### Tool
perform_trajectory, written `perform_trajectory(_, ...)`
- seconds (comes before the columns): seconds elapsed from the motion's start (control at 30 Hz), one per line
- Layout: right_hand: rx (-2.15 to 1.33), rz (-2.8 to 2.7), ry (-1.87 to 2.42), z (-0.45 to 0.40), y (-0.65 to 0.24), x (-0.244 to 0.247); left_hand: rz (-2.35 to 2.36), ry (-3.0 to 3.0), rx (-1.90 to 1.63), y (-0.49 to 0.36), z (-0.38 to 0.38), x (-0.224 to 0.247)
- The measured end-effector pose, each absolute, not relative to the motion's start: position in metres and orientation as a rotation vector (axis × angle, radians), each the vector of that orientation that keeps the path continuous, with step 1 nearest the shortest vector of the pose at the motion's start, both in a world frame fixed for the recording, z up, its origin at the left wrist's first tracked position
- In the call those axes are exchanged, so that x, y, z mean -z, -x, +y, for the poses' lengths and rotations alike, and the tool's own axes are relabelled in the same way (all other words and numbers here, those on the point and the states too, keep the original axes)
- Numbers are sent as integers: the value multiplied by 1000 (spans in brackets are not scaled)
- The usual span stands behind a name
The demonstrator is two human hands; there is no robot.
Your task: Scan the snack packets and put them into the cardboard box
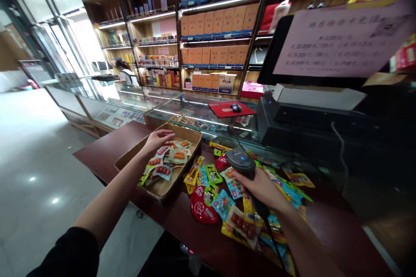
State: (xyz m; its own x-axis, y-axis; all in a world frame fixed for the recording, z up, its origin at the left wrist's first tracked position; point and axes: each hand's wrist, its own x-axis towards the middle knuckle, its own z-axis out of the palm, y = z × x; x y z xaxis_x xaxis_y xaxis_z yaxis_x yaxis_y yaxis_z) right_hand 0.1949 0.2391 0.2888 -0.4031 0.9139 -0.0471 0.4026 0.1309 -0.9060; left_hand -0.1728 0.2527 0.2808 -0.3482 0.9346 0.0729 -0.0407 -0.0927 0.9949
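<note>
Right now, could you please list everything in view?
Table: one, maroon, foreground
Cardboard tray: one, brown, on table
Snack packets: many, multicoloured, in and beside tray
Scanner: one, dark grey, over packets
Glass counter: one run, clear, beyond table
Mat: one, red, on counter
Mouse: one, dark, on mat
Screen: one, black, right
Sheet: one, pinkish, on screen
Shelving: several bays, brown, background
Boxes: many, mostly orange, on shelving
Other person: one, white top, left background
Left hand: one, bare, above tray
Right hand: one, bare, holding scanner

head cam, fwd/down view, nr table (177, 216)
</note>
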Motion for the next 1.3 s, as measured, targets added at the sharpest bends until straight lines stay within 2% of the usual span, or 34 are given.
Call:
perform_trajectory(0.23, -1187, -1804, 1317, 248, -212, -292, 1254, -1148, -1353, 80, 299, -277)
perform_trajectory(0.5, -1188, -1752, 1265, 260, -226, -291, 1188, -1204, -1186, 8, 346, -241)
perform_trajectory(0.8, -1198, -1666, 1353, 265, -229, -289, 1395, -1413, -1129, 10, 358, -196)
perform_trajectory(0.93, -1196, -1663, 1369, 266, -229, -288, 1637, -1629, -790, 13, 357, -190)
perform_trajectory(1.03, -1192, -1661, 1354, 267, -229, -286, 1654, -1630, -606, 10, 357, -188)
perform_trajectory(1.3, -1178, -1691, 1348, 266, -229, -289, 1610, -1241, -732, 1, 366, -172)
